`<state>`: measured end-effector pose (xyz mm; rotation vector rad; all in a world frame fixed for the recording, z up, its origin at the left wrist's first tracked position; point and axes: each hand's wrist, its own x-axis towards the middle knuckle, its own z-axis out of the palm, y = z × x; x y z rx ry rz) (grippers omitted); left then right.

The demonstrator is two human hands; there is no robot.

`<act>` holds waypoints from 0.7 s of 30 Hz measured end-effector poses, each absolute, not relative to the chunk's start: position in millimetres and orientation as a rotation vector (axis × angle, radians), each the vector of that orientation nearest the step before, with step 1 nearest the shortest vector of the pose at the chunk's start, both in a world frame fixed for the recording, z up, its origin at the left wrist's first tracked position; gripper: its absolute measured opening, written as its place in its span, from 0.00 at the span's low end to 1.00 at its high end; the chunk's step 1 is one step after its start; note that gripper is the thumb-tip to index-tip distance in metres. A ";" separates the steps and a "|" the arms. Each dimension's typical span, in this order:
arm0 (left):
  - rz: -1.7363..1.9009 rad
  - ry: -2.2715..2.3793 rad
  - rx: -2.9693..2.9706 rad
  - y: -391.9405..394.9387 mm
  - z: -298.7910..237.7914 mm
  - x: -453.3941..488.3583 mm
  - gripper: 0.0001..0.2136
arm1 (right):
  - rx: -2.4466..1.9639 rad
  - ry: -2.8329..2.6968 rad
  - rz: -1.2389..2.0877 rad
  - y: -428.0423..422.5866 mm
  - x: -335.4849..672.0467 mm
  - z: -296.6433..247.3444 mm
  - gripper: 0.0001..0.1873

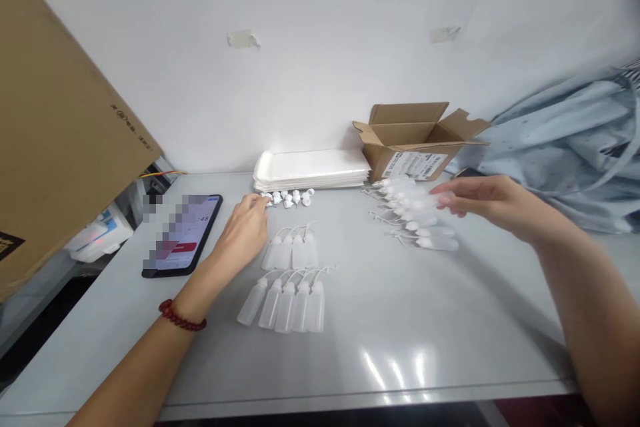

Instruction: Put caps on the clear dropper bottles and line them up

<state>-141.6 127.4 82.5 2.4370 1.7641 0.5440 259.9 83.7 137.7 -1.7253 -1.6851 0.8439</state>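
Observation:
My left hand [245,230] reaches to the left end of a cluster of small white caps [296,198], its fingers closed at the nearest cap; what is between the fingertips is hidden. On the right, my right hand [480,200] pinches the base of a small translucent squeeze bottle [425,203] at the edge of a loose pile. More such bottles lie below, several with cords looped at their necks. Between my hands, a back row of bottles [283,252] and a front row of bottles [285,307] lie on the grey table [380,320].
Behind the caps is a stack of white padded mailers [315,167]. An open cardboard box [407,153] stands beside it. A phone [185,237] lies left of my left hand. A large carton [60,107] leans at far left; light blue cloth [565,147] is bunched at right.

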 end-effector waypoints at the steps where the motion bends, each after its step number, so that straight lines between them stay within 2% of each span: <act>1: 0.528 1.761 2.447 128.5 80.1 -142.4 0.20 | -1.749 -1.715 0.860 84.4 264.4 136.1 0.23; 7: 0.492 1.757 2.480 134.3 73.3 -145.1 0.19 | -1.859 -1.956 0.796 84.2 267.4 131.2 0.13; 13: 0.486 1.731 2.510 135.9 71.9 -146.1 0.20 | -1.945 -1.999 0.681 86.7 262.5 130.4 0.09; 21: 0.502 1.698 2.525 135.9 71.6 -145.0 0.19 | -2.230 -1.986 0.313 84.6 264.5 130.7 0.16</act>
